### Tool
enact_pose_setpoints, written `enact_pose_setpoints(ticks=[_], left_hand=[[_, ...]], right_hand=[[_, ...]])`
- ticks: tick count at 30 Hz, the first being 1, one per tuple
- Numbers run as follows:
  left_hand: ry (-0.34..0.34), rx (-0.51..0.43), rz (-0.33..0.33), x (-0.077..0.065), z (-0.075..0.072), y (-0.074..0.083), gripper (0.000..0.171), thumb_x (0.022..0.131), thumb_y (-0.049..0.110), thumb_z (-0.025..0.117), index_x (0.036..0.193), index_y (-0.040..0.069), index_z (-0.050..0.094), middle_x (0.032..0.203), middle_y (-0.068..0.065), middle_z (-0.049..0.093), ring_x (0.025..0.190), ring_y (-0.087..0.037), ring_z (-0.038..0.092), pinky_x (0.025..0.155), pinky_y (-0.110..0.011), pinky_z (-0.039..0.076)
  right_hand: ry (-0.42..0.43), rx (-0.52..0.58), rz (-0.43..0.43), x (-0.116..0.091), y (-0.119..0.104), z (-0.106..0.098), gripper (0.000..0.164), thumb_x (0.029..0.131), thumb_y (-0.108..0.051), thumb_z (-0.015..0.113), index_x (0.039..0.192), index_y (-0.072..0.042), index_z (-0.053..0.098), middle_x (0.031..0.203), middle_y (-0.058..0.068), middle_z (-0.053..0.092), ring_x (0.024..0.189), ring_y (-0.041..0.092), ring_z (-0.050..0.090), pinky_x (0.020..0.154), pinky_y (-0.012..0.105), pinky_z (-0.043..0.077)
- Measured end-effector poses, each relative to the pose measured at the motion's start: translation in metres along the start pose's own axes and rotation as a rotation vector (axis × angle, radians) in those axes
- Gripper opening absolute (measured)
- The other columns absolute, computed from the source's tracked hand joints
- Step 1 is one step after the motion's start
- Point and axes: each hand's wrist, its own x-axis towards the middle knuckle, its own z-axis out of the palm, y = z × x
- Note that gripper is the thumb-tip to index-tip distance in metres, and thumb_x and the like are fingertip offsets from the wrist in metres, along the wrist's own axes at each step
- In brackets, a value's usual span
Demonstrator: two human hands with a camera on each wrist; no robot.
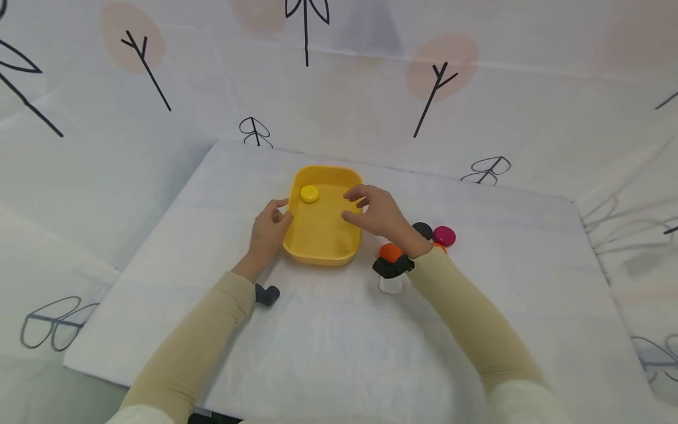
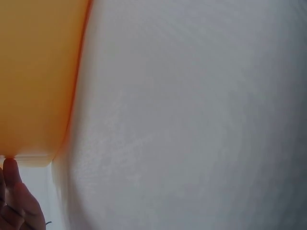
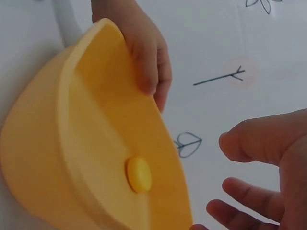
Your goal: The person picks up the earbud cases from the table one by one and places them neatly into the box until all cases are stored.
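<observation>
A yellow plastic tub [image 1: 324, 238] sits on the white table, with one round yellow disc [image 1: 309, 194] lying inside near its far left corner. My left hand [image 1: 269, 231] holds the tub's left wall; in the right wrist view its thumb lies on the inner side of the rim and the fingers are outside. Over the tub's right side hovers my right hand [image 1: 375, 211], fingers parted and nothing between them. Up close in the right wrist view, the thumb and fingers of that hand [image 3: 268, 167] stand apart beside the tub.
Right of the tub lie a black disc [image 1: 422, 230], a magenta disc [image 1: 444, 236], an orange disc [image 1: 391, 252] and a white piece [image 1: 390, 285]. My right forearm partly covers another orange piece [image 1: 439, 248]. A patterned cloth [image 1: 349, 94] rises behind the table.
</observation>
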Motion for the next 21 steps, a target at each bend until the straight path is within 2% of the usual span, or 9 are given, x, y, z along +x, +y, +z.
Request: enact_pose_setpoints(ticks=[11, 17, 21], left_hand=[[0.007, 0.035, -0.006, 0.003, 0.002, -0.002, 0.04, 0.094, 0.031, 0.052, 0.133, 0.021, 0.054, 0.079, -0.004, 0.053, 0.066, -0.02, 0.047, 0.057, -0.027, 0.04], [-0.005, 0.043, -0.025, 0.002, 0.002, 0.001, 0.041, 0.094, 0.03, 0.052, 0.134, 0.021, 0.053, 0.081, -0.003, 0.053, 0.068, -0.019, 0.048, 0.059, -0.027, 0.041], [-0.003, 0.031, -0.037, 0.002, 0.002, 0.002, 0.04, 0.094, 0.03, 0.052, 0.134, 0.021, 0.053, 0.08, -0.004, 0.053, 0.069, -0.02, 0.048, 0.061, -0.028, 0.041]], right_hand=[[0.058, 0.077, -0.022, 0.047, -0.016, 0.019, 0.041, 0.084, -0.029, 0.07, 0.119, -0.01, 0.064, 0.123, 0.011, 0.063, 0.104, 0.026, 0.062, 0.089, 0.036, 0.052], [0.084, 0.143, -0.067, 0.064, -0.021, 0.029, 0.042, 0.083, -0.025, 0.07, 0.119, -0.005, 0.063, 0.122, 0.016, 0.062, 0.107, 0.028, 0.061, 0.092, 0.034, 0.051], [0.098, 0.165, -0.073, 0.075, -0.021, 0.037, 0.046, 0.084, -0.027, 0.07, 0.123, -0.004, 0.06, 0.124, 0.014, 0.062, 0.109, 0.026, 0.061, 0.093, 0.034, 0.051]])
